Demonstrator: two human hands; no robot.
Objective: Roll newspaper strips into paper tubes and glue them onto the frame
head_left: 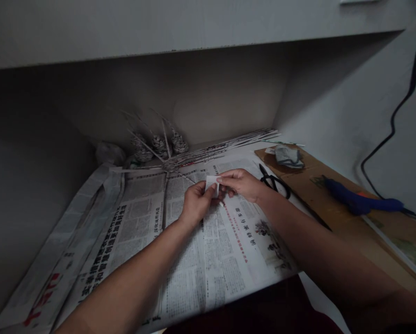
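Note:
Both hands meet over the newspaper spread on the table. Between them is a small white piece of paper. My left hand pinches its lower left part, with the thumb lying across it. Fingers of my right hand close on its upper right edge. A thin rolled-paper stick seems to run from behind my left hand toward a bundle of crossed sticks at the back. A short white end shows below the fingers; what it belongs to is partly hidden.
Black-handled scissors lie right of my right hand. Farther right, a cardboard sheet holds a grey cloth and a blue glue gun. Several woven paper pieces and long paper sticks lie at the back, under an overhanging panel.

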